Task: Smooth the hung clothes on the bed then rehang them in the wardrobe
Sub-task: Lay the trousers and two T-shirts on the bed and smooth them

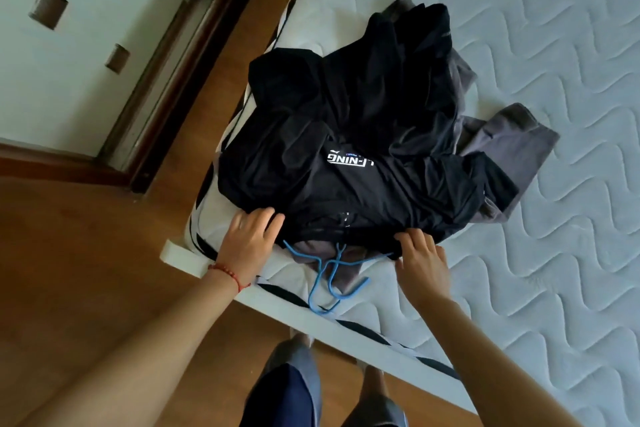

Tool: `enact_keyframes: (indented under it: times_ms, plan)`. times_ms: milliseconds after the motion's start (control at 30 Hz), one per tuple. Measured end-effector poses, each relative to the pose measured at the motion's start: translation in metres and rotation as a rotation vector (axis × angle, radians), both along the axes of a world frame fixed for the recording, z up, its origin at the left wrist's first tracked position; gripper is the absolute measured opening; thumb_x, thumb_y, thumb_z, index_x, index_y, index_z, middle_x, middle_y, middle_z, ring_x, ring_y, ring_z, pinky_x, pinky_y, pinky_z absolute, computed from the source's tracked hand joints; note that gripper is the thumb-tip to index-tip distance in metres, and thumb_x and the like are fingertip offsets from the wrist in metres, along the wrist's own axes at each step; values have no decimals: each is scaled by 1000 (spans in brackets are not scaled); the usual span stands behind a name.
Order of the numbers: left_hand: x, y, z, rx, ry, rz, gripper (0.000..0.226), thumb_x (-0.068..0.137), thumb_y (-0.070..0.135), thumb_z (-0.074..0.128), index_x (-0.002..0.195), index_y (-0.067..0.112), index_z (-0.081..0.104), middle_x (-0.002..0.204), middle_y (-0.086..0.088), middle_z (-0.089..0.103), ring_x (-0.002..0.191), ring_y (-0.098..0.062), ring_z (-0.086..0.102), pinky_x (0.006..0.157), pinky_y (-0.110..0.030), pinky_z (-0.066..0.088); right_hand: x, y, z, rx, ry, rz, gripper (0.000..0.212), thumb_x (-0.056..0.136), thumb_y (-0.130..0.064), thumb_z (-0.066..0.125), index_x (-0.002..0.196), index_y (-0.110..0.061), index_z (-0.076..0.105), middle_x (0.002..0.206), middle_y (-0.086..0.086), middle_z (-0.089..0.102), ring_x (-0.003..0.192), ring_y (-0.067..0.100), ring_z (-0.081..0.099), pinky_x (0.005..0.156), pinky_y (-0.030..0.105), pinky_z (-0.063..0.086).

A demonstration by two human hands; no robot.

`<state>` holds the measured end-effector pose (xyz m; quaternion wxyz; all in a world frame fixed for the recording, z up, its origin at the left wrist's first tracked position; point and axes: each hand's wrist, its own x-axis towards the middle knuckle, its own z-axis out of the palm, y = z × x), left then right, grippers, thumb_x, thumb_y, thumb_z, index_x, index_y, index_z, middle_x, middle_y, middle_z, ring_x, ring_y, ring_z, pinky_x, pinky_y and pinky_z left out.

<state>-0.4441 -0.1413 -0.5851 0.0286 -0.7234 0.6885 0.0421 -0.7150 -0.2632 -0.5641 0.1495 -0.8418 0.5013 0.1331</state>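
Bare mattress point(519, 45) w/ rumpled black shirt point(363, 135), 2 blue hangers point(329, 270) poking out.

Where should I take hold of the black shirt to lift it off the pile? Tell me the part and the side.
Take the black shirt at its shoulder edge nearest you, where the left hand and right hand already rest. The blue hangers stick out there, so the shoulders are probably stiffened. Come from the near bed edge; a grip on each shoulder should keep it flat.
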Motion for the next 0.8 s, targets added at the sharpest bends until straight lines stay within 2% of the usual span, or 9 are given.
enact_keyframes:
  times_ms: [100, 167, 300, 400, 467, 533, 600, 700, 800]
  plan:
    - [0, -2, -4, -55, -27, 8, 29, 77, 8, 49, 106, 10, 52, 89, -10, 66, 77, -27, 65, 73, -38, 48, 4, -3, -6, -97, -1, 9, 34, 51, -2, 80, 80, -11, 65, 75, 4, 62, 67, 26, 61, 66, 34, 48]
    - [-1, -6, -1, -72, -12, 47, 24, 75, 9, 52, 99, 11, 54, 81, -6, 66, 73, -26, 64, 71, -37, 45, 3, -6, -3, -112, -27, -6, 27, 53, -2, 80, 75, -10, 67, 68, 4, 62, 63, 26, 61, 68, 34, 46]
    - [2, -14, 20, -111, 52, 100, 16, 70, 2, 52, 76, 12, 63, 68, -4, 64, 67, -27, 63, 74, -34, 35, -4, -11, 20, -156, -108, -18, 19, 61, -6, 80, 77, -11, 70, 69, 3, 67, 67, 26, 65, 80, 34, 35]
    - [4, -18, 55, -187, 120, 130, 14, 68, 2, 57, 70, 12, 67, 66, -2, 66, 66, -25, 66, 79, -34, 34, -6, -14, 55, -216, -217, -61, 10, 71, -16, 69, 80, -13, 71, 74, 1, 70, 70, 25, 68, 86, 32, 31]
    - [5, -23, 84, -244, 183, 175, 12, 73, 10, 57, 71, 10, 69, 65, -2, 68, 63, -24, 67, 81, -32, 34, -5, -16, 83, -219, -303, -155, 14, 73, -18, 62, 82, -13, 72, 75, 3, 72, 70, 26, 67, 86, 35, 37]
    - [6, -29, 116, -274, 264, 219, 23, 79, 19, 51, 72, 7, 69, 64, -4, 68, 59, -24, 66, 82, -30, 35, -1, -20, 113, -213, -415, -258, 12, 75, -13, 65, 84, -9, 72, 77, 6, 72, 70, 29, 66, 79, 43, 47]
    - [7, -36, 149, -304, 351, 261, 29, 81, 24, 48, 74, 3, 67, 65, -8, 67, 61, -28, 65, 79, -28, 38, 2, -26, 143, -203, -502, -338, 11, 76, -6, 69, 87, -6, 72, 81, 10, 72, 72, 32, 66, 76, 45, 49]
    - [11, -54, 203, -380, 445, 324, 31, 82, 28, 49, 77, 2, 66, 69, -11, 66, 66, -26, 62, 66, -27, 38, 4, -42, 191, -254, -615, -343, 11, 76, -6, 69, 87, -4, 71, 79, 12, 70, 71, 33, 64, 72, 44, 51]
    - [17, -76, 258, -489, 500, 298, 33, 82, 32, 51, 78, 4, 67, 71, -12, 68, 64, -30, 62, 61, -30, 42, 10, -60, 244, -308, -737, -346, 12, 77, -10, 64, 84, -4, 72, 78, 13, 70, 73, 33, 65, 69, 36, 50]
